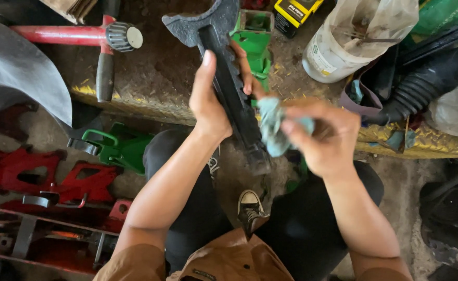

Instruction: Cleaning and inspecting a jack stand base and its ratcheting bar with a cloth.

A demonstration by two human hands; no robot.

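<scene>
Presently, the dark ratchet bar [234, 88] is gripped by closed left hand [211, 99], steadied upright; a pale cloth [273, 127] is pinched against it by right hand [328, 138] fingers.

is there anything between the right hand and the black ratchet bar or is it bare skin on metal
Yes. A bunched pale blue rag sits between the right hand and the black bar; the rag is pressed against the bar's lower part. The left hand grips the bar directly, with nothing visible between them.
</scene>
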